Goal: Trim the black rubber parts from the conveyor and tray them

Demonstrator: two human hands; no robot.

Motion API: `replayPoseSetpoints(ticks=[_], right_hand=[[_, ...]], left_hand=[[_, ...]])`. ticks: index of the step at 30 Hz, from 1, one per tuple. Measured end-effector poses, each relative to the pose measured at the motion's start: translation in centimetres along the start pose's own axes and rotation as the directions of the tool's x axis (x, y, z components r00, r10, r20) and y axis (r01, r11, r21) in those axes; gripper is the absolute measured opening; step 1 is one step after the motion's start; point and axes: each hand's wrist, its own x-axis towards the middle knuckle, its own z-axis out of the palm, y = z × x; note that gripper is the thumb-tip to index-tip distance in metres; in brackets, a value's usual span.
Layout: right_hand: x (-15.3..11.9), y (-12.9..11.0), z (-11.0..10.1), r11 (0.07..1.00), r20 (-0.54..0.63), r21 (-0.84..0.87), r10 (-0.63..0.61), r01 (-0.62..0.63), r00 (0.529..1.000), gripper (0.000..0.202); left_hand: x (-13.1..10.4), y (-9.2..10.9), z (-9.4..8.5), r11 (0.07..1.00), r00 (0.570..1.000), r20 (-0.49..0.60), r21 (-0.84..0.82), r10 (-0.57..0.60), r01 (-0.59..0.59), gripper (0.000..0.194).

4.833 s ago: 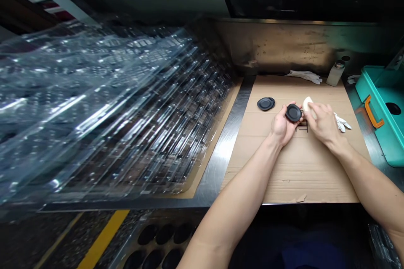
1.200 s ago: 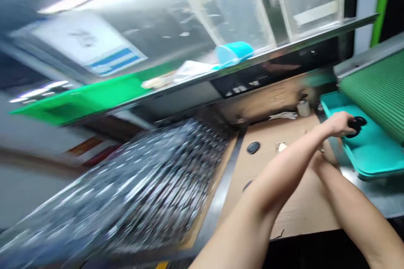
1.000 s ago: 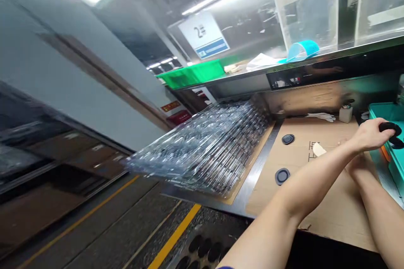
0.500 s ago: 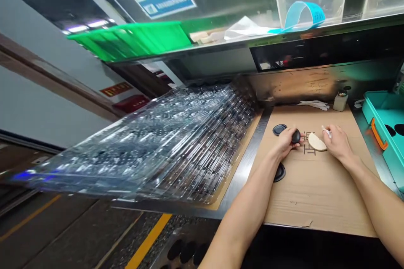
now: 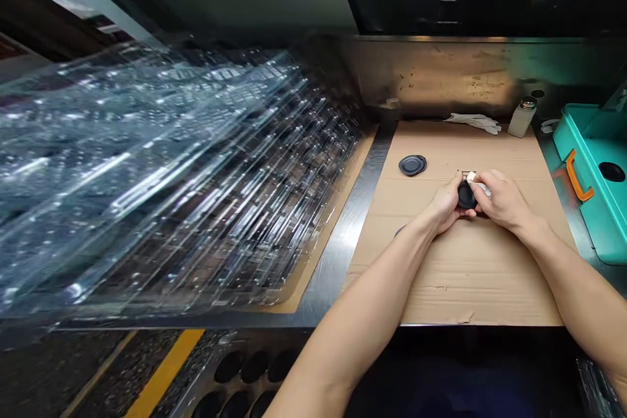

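We hold a small black round part [image 5: 466,194] between our two hands, just above the cardboard sheet [image 5: 470,274] in the middle of the bench. Our left hand [image 5: 445,204] is closed around its left edge, and our right hand [image 5: 504,199] presses a small white piece [image 5: 474,179] (a cloth or pad, we cannot tell which) against its top, fingers curled shut over it.

As we judge it, this part is mid-handling. A short stack of like black parts [image 5: 412,164] lies on the cardboard up and to the left, apart from our hands, and another dark part [image 5: 400,231] peeks out from under our left forearm. One more round black piece [image 5: 611,171] lies in the teal tray [image 5: 588,144] at the right edge, so some pieces look dealt with and others wait.

Farther back lie white gloves [image 5: 474,121] and a small capped bottle [image 5: 521,115], well clear of the work. A tilted stack of clear plastic trays [image 5: 161,170] fills the left of the bench; nothing crowds our hands.
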Motion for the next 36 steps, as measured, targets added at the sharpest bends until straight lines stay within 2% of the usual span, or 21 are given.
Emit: replayPoseSetpoints(ticks=[3, 6, 13, 17, 20, 22, 24, 26, 29, 31, 36], right_hand=[[-0.1, -0.3, 0.0, 0.997, -0.022, -0.081, -0.014, 0.012, 1.0, 0.026], [-0.1, -0.5, -0.3, 0.988, 0.023, -0.152, -0.027, 0.03, 0.999, 0.026], [0.0, -1.3, -0.1, 0.983, 0.056, -0.177, -0.039, 0.049, 0.998, 0.028], [0.1, -0.9, -0.2, 0.989, 0.023, -0.147, -0.006, 0.009, 1.0, 0.026], [0.4, -0.1, -0.7, 0.998, -0.134, -0.042, 0.045, -0.051, 0.99, 0.021], [0.7, 0.6, -0.8, 0.99, -0.265, 0.081, 0.133, -0.116, 0.955, 0.018], [1.0, 1.2, -0.6, 0.956, -0.324, 0.232, 0.251, -0.181, 0.912, 0.016], [1.2, 1.7, -0.2, 0.9, -0.305, 0.376, 0.346, -0.222, 0.887, 0.016], [1.5, 2.1, 0.4, 0.822, -0.216, 0.511, 0.407, -0.252, 0.888, 0.017], [1.5, 2.0, 0.4, 0.798, -0.167, 0.551, 0.394, -0.245, 0.904, 0.021], [1.1, 0.5, -0.4, 0.79, -0.058, 0.584, 0.269, -0.186, 0.961, 0.035]], left_hand=[[-0.2, -0.5, 0.2, 0.986, 0.994, -0.01, 0.131, 0.106, -0.104, 0.052], [-0.3, -0.6, 0.4, 0.974, 0.992, -0.008, 0.194, 0.124, -0.12, 0.055], [-0.1, -0.5, 0.5, 0.993, 0.993, -0.096, 0.098, 0.072, -0.063, 0.048], [-0.1, -0.3, 0.3, 0.995, 0.998, -0.03, 0.084, 0.056, -0.054, 0.047], [-0.4, 0.9, -0.1, 0.994, 0.998, 0.018, -0.088, -0.062, 0.063, 0.055], [-0.8, 1.9, -0.4, 0.957, 0.991, 0.035, -0.257, -0.127, 0.132, 0.058], [-1.2, 2.8, -0.7, 0.906, 0.987, 0.05, -0.391, -0.152, 0.16, 0.056], [-1.5, 3.2, -0.9, 0.864, 0.982, 0.073, -0.467, -0.175, 0.189, 0.056], [-1.7, 3.3, -0.9, 0.814, 0.97, 0.092, -0.529, -0.226, 0.24, 0.058], [-1.7, 3.2, -0.8, 0.8, 0.963, 0.092, -0.541, -0.252, 0.261, 0.059], [-1.6, 3.1, -0.6, 0.827, 0.963, 0.061, -0.499, -0.264, 0.259, 0.061]])
